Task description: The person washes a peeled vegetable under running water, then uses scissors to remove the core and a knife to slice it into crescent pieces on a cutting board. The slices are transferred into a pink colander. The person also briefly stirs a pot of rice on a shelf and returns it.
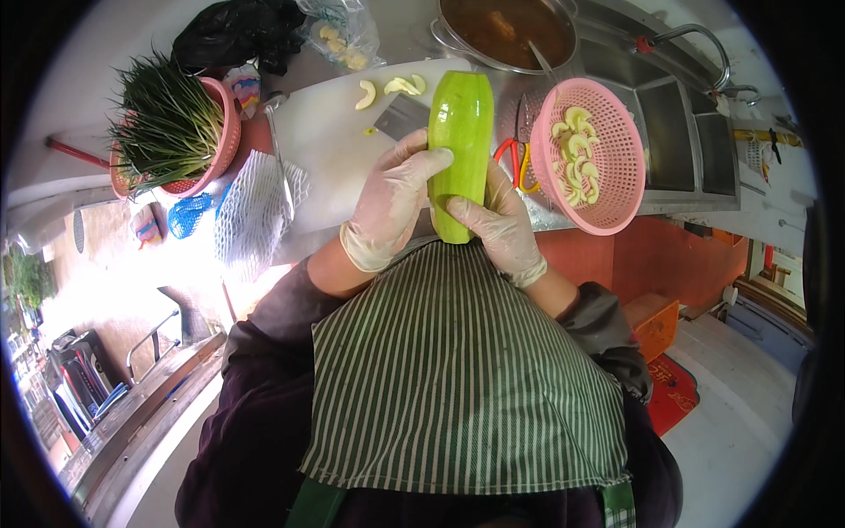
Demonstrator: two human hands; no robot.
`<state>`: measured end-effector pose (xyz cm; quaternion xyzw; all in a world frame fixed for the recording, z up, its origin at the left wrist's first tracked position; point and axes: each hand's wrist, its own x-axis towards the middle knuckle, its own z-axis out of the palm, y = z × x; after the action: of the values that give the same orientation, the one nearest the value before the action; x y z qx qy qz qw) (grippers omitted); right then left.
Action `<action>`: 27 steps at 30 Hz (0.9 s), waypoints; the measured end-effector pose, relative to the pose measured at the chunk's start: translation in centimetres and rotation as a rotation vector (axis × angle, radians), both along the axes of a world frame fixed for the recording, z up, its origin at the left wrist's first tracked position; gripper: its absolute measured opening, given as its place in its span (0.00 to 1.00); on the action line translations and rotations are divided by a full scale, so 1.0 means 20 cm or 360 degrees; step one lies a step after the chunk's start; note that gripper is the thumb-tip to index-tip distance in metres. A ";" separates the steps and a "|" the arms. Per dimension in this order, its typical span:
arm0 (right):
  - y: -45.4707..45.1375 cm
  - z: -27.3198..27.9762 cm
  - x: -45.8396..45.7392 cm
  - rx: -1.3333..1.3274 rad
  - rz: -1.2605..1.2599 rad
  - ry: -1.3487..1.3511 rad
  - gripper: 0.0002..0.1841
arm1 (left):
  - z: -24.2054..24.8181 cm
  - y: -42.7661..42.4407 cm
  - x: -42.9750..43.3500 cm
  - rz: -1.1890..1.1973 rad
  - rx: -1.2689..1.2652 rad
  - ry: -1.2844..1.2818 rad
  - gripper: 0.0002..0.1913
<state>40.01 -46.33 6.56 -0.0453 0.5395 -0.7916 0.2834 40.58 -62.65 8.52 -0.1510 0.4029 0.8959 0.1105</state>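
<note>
Both gloved hands hold a long, glossy pale-green gourd upright in front of my apron; its ends look cut flat. My left hand grips its left side with the thumb across the front. Lower down on the right side, my right hand wraps around it, thumb also in front. Behind lies a white cutting board with pale crescent slices. A broad metal blade rests there, partly hidden by my left hand and the gourd.
To the right, a pink plastic colander holds pale curved slices, beside red-and-yellow-handled scissors. A large pot of brown liquid and a steel sink stand behind. At left are a basket of green chives and white foam netting.
</note>
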 end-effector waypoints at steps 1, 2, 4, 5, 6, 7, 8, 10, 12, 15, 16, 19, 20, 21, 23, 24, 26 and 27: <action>0.00 -0.02 0.00 -0.0014 0.0002 0.0002 0.37 | -0.01 0.00 0.00 0.0005 0.0019 0.0021 0.18; 0.00 -0.03 -0.01 -0.0062 -0.0004 0.0034 0.37 | -0.03 0.00 0.01 0.0018 0.0070 0.0095 0.18; -0.01 -0.09 -0.03 0.0081 0.0096 0.0121 0.36 | -0.10 0.00 0.00 -0.0024 -0.0372 0.0181 0.20; -0.01 -0.13 -0.04 0.0114 0.0169 0.0189 0.36 | -0.15 0.00 -0.01 -0.0044 -0.0582 0.0259 0.21; -0.01 -0.18 -0.06 0.0039 0.0291 0.0044 0.37 | -0.20 -0.03 -0.03 -0.0013 -0.0585 0.0233 0.22; 0.01 -0.23 -0.10 0.0404 0.0291 0.0259 0.39 | -0.25 -0.10 -0.06 0.0015 -0.0592 0.0219 0.23; 0.04 -0.28 -0.14 0.0774 0.0308 0.0446 0.40 | -0.31 -0.18 -0.08 0.0043 -0.0600 0.0205 0.24; 0.08 -0.41 -0.20 0.1659 0.0111 0.1453 0.44 | -0.42 -0.36 -0.07 -0.0004 -0.0762 0.0041 0.25; 0.10 -0.52 -0.24 0.2099 0.0427 0.1480 0.43 | -0.53 -0.55 -0.08 0.0009 -0.0909 -0.0132 0.25; 0.09 -0.67 -0.27 0.2376 0.0684 0.1361 0.41 | -0.67 -0.67 -0.07 0.0050 -0.1372 -0.0204 0.26; 0.08 -0.71 -0.28 0.2406 0.0677 0.1426 0.41 | -0.71 -0.66 -0.06 0.0022 -0.1701 -0.0095 0.27; 0.06 -0.76 -0.27 0.2419 0.0603 0.1520 0.40 | -0.79 -0.47 0.04 -0.0143 -0.2374 0.0170 0.41; 0.06 -0.76 -0.27 0.2433 0.0558 0.1545 0.40 | -0.80 -0.36 0.11 -0.0242 -0.2652 0.0180 0.44; 0.06 -0.75 -0.26 0.2369 0.0500 0.1494 0.40 | -0.80 -0.28 0.14 -0.0261 -0.2924 0.0251 0.48; 0.07 -0.72 -0.25 0.2273 0.0379 0.1393 0.41 | -0.80 -0.21 0.12 -0.0099 -0.2917 0.0204 0.51; 0.08 -0.69 -0.25 0.2176 0.0322 0.1301 0.42 | -0.80 -0.18 0.12 0.0006 -0.2903 0.0209 0.53; 0.09 -0.64 -0.23 0.1960 0.0214 0.1275 0.40 | -0.80 -0.20 0.08 0.0006 -0.2603 -0.0047 0.54; 0.10 -0.61 -0.22 0.1856 0.0160 0.1266 0.40 | -0.81 -0.21 0.06 0.0014 -0.2445 -0.0159 0.54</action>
<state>35.53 -44.30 -5.73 -0.1967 0.9354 -0.2828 0.0792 41.71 -66.82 -7.62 -0.2274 0.9059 0.3570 -0.0110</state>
